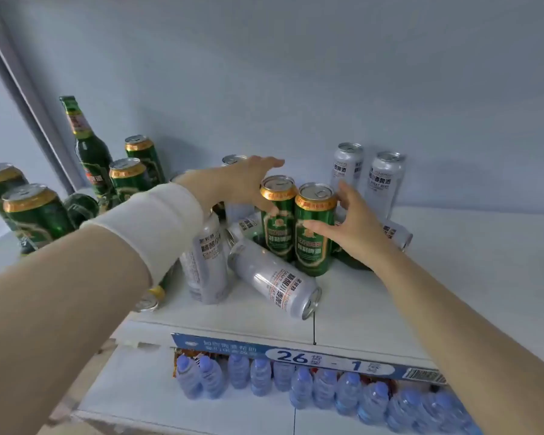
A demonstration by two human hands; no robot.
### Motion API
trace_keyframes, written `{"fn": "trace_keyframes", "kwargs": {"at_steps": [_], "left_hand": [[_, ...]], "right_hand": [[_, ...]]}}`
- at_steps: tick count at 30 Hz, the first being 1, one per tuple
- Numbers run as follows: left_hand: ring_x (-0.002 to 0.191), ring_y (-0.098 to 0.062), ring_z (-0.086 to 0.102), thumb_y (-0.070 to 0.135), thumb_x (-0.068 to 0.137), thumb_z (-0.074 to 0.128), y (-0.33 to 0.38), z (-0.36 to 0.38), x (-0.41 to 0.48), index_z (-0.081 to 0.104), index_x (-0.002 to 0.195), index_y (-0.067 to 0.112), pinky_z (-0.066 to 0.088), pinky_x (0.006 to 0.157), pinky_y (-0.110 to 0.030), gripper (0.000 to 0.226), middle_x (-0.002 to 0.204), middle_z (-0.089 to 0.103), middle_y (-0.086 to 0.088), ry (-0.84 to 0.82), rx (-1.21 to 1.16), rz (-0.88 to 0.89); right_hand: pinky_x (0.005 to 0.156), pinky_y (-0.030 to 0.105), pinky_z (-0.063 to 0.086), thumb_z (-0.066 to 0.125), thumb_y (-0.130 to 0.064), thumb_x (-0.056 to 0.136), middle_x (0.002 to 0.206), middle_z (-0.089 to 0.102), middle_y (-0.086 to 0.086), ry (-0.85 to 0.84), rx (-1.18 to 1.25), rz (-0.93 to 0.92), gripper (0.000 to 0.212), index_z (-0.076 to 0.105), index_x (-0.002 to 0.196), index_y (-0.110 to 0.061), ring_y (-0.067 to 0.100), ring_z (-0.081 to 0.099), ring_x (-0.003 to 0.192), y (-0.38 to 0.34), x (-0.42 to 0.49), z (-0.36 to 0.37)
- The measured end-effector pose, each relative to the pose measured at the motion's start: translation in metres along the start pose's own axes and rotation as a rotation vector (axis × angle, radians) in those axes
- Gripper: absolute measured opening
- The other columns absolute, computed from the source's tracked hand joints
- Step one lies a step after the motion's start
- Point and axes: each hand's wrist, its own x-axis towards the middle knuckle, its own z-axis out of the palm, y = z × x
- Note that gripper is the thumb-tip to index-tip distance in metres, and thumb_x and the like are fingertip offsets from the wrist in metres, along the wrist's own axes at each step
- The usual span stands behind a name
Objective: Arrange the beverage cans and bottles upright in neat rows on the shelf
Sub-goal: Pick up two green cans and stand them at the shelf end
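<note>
Two upright green beer cans stand side by side at the middle of the white shelf [459,265]. My left hand [239,180] wraps the left green can [278,227], thumb on its front and fingers reaching behind it. My right hand [355,230] grips the right green can [311,246], thumb in front and fingers behind. A silver can [274,277] lies on its side in front of them, and another silver can [206,259] stands by my left forearm. Two silver cans [347,164] [385,180] stand upright at the back right.
A tall green bottle [88,146] and several upright green cans [35,215] crowd the left end, with a green bottle [82,205] lying among them. Another silver can [396,233] lies behind my right wrist. A blue label strip [296,356] edges the shelf; water bottles [324,387] fill the shelf below.
</note>
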Motion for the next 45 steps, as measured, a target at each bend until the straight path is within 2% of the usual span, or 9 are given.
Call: {"fn": "trace_keyframes", "kwargs": {"at_steps": [4, 9, 16, 21, 28, 32, 38, 41, 45], "left_hand": [[0.137, -0.023, 0.033, 0.026, 0.071, 0.079, -0.006, 0.0, 0.019, 0.011, 0.148, 0.026, 0.029, 0.109, -0.035, 0.103, 0.152, 0.029, -0.004, -0.151, 0.01, -0.002], [0.131, -0.021, 0.04, 0.029, 0.066, 0.081, -0.009, 0.007, 0.04, 0.02, 0.146, 0.023, 0.035, 0.108, -0.039, 0.101, 0.146, 0.039, 0.0, -0.177, 0.071, 0.06], [0.11, -0.026, 0.055, 0.025, 0.067, 0.081, -0.007, 0.007, 0.045, 0.032, 0.132, 0.018, 0.047, 0.094, -0.042, 0.082, 0.126, 0.054, -0.008, -0.198, 0.118, 0.125], [0.104, -0.022, 0.053, 0.026, 0.068, 0.08, -0.009, 0.002, 0.042, 0.035, 0.13, 0.019, 0.046, 0.087, -0.033, 0.077, 0.122, 0.055, -0.005, -0.2, 0.09, 0.164], [0.105, -0.021, 0.055, 0.029, 0.069, 0.08, -0.003, -0.019, 0.036, 0.038, 0.127, 0.026, 0.047, 0.086, -0.034, 0.072, 0.115, 0.053, 0.004, -0.147, 0.034, 0.186], [0.103, -0.026, 0.06, 0.027, 0.069, 0.079, 0.003, -0.044, 0.032, 0.042, 0.122, 0.03, 0.053, 0.088, -0.046, 0.065, 0.118, 0.056, -0.002, -0.078, -0.111, 0.195], [0.096, -0.016, 0.062, 0.017, 0.072, 0.076, 0.013, -0.057, 0.03, 0.047, 0.12, 0.025, 0.058, 0.076, -0.025, 0.056, 0.106, 0.057, 0.002, 0.118, -0.554, 0.215], [0.095, -0.015, 0.066, 0.019, 0.07, 0.079, 0.024, -0.056, 0.035, 0.05, 0.117, 0.017, 0.058, 0.077, -0.028, 0.056, 0.107, 0.061, -0.002, 0.207, -0.814, 0.227], [0.087, -0.018, 0.067, 0.021, 0.072, 0.072, 0.048, -0.052, 0.042, 0.057, 0.096, 0.015, 0.058, 0.077, -0.032, 0.029, 0.094, 0.066, -0.004, 0.276, -1.09, 0.281]], "right_hand": [[0.11, 0.036, 0.031, 0.079, -0.041, 0.066, 0.152, 0.032, 0.0, -0.026, -0.022, -0.001, 0.107, 0.015, 0.149, -0.019, 0.017, 0.033, 0.138, 0.002, 0.01, 0.008], [0.11, 0.045, 0.036, 0.083, -0.039, 0.06, 0.145, 0.042, 0.002, 0.037, 0.007, 0.0, 0.108, 0.022, 0.146, -0.017, 0.017, 0.04, 0.134, 0.009, 0.018, 0.018], [0.094, 0.023, 0.039, 0.082, -0.023, 0.066, 0.132, 0.052, 0.003, 0.086, 0.047, 0.013, 0.081, 0.038, 0.133, -0.012, 0.016, 0.05, 0.12, 0.005, 0.019, 0.02], [0.088, 0.025, 0.042, 0.084, -0.025, 0.063, 0.125, 0.056, 0.003, 0.119, 0.068, 0.077, 0.078, 0.043, 0.128, -0.012, 0.017, 0.054, 0.114, 0.006, 0.019, 0.015], [0.066, 0.012, 0.037, 0.081, -0.021, 0.066, 0.103, 0.055, -0.009, 0.117, 0.183, 0.116, 0.06, 0.051, 0.118, -0.019, 0.006, 0.051, 0.094, 0.0, 0.014, -0.007], [0.066, 0.014, 0.038, 0.081, -0.023, 0.067, 0.098, 0.057, -0.012, 0.149, 0.236, 0.134, 0.051, 0.052, 0.109, -0.023, 0.0, 0.053, 0.087, 0.0, 0.009, -0.018], [0.09, 0.032, 0.045, 0.083, -0.027, 0.062, 0.108, 0.059, -0.007, 0.237, 0.291, 0.224, 0.062, 0.053, 0.116, -0.021, 0.014, 0.056, 0.103, 0.005, 0.004, -0.035], [0.097, 0.04, 0.046, 0.084, -0.029, 0.058, 0.115, 0.062, -0.004, 0.281, 0.343, 0.249, 0.063, 0.057, 0.114, -0.019, 0.018, 0.057, 0.109, 0.005, 0.0, -0.043], [0.088, 0.04, 0.051, 0.082, -0.027, 0.061, 0.109, 0.067, 0.001, 0.32, 0.472, 0.291, 0.051, 0.062, 0.108, -0.018, 0.02, 0.063, 0.101, 0.004, -0.006, -0.058]]}}
